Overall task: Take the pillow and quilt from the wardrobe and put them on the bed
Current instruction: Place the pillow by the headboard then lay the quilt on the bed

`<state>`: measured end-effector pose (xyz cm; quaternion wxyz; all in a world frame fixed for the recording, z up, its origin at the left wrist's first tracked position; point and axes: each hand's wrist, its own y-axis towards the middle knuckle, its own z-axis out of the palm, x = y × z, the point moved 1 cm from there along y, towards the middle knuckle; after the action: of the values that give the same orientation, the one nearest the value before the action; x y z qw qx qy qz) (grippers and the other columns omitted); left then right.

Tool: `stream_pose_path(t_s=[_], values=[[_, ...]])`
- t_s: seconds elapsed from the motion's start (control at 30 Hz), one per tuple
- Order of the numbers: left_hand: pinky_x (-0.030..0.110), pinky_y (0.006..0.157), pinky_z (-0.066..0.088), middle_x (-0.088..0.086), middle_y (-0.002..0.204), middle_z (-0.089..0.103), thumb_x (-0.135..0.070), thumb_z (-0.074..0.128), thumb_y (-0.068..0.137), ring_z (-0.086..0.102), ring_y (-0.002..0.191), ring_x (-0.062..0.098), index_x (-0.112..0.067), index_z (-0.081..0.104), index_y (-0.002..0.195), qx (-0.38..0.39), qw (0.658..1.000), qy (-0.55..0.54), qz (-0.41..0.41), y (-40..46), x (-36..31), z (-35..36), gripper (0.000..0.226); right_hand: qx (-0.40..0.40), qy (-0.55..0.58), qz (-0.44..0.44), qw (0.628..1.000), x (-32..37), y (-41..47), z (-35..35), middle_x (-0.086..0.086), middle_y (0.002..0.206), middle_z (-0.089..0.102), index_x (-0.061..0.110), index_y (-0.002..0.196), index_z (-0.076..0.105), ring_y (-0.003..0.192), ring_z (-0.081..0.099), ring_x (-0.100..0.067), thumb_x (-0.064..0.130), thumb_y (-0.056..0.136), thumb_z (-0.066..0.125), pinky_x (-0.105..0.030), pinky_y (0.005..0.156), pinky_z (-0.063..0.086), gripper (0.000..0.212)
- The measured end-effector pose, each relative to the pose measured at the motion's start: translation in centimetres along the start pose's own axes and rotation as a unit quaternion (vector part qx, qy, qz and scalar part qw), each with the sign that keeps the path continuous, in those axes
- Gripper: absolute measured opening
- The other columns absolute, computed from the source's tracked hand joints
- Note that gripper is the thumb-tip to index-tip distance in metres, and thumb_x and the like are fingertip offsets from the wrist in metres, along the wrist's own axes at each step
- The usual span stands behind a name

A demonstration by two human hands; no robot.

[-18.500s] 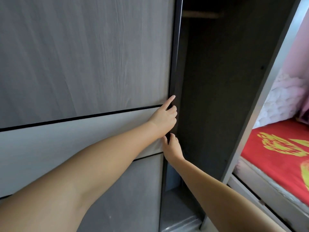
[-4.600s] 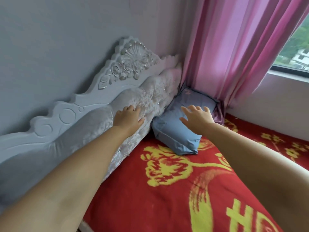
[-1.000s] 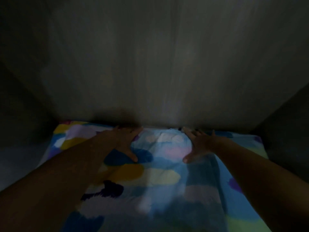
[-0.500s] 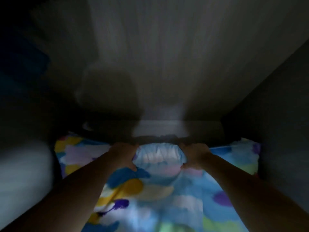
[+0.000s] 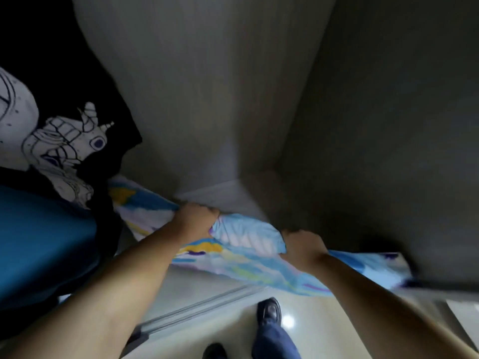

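Quilt coming out of the wardrobe, bunched in both your fists.

Half a second ago the quilt (image 5: 248, 257) lay flat on the wardrobe floor (image 5: 223, 195) with your hands just closing on its far edge; now it is lifted and drawn forward past the door track (image 5: 197, 307), so the pull-out is under way, and the carry to the bed is what remains. Your left hand (image 5: 195, 220) and right hand (image 5: 302, 246) are each clenched on a gathered fold, the cloth between them puckered into a soft ridge. It looks thin, limp cotton, printed in blue, yellow, white and purple patches, sagging at both ends. A black printed garment (image 5: 64, 141) and teal cloth (image 5: 44, 242) hang at your left; your dark shoe (image 5: 269, 310) stands on glossy pale tile (image 5: 233, 332).
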<state>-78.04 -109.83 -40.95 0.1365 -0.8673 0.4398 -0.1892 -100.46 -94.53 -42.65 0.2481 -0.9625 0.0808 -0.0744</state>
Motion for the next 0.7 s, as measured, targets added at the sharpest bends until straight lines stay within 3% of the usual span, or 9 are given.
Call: stream_pose_path(t_s=[0.13, 0.37, 0.57, 0.7], values=[[0.034, 0.073, 0.051, 0.010, 0.102, 0.071, -0.043, 0.059, 0.078, 0.068, 0.094, 0.031, -0.019, 0.053, 0.107, -0.032, 0.997, 0.026, 0.064, -2.8, -2.0, -5.8, 0.038, -0.032, 0.025, 0.054, 0.998, 0.0, -7.6, -1.9, -0.009, 0.118, 0.067, 0.020, 0.117, 0.056, 0.109, 0.063, -0.031, 0.048, 0.080, 0.059, -0.036, 0.086, 0.051, 0.046], [0.036, 0.075, 0.051, 0.011, 0.107, 0.070, -0.047, 0.060, 0.079, 0.067, 0.099, 0.031, -0.019, 0.051, 0.113, -0.028, 0.992, 0.062, 0.108, -8.6, -3.4, -13.8, 0.045, -0.098, 0.103, 0.118, 0.983, 2.9, -18.3, -5.4, -0.007, 0.106, 0.069, 0.026, 0.109, 0.058, 0.095, 0.065, -0.033, 0.044, 0.079, 0.058, -0.030, 0.068, 0.043, 0.036], [0.037, 0.066, 0.049, 0.010, 0.099, 0.071, -0.054, 0.059, 0.078, 0.068, 0.090, 0.034, -0.018, 0.047, 0.109, -0.085, 0.970, 0.089, 0.208, -11.6, -11.2, -19.3, 0.049, -0.089, 0.103, 0.187, 0.973, -0.6, -29.2, -5.5, -0.005, 0.105, 0.069, 0.025, 0.104, 0.059, 0.096, 0.064, -0.032, 0.048, 0.081, 0.054, -0.032, 0.072, 0.047, 0.033], [0.034, 0.058, 0.039, 0.008, 0.096, 0.070, -0.051, 0.058, 0.081, 0.068, 0.086, 0.034, -0.016, 0.044, 0.101, -0.096, 0.960, 0.092, 0.247, -13.8, -18.0, -22.3, 0.043, -0.091, 0.102, 0.225, 0.965, -3.8, -36.9, -5.2, -0.004, 0.104, 0.069, 0.027, 0.103, 0.058, 0.096, 0.064, -0.031, 0.049, 0.081, 0.053, -0.032, 0.068, 0.042, 0.032]])
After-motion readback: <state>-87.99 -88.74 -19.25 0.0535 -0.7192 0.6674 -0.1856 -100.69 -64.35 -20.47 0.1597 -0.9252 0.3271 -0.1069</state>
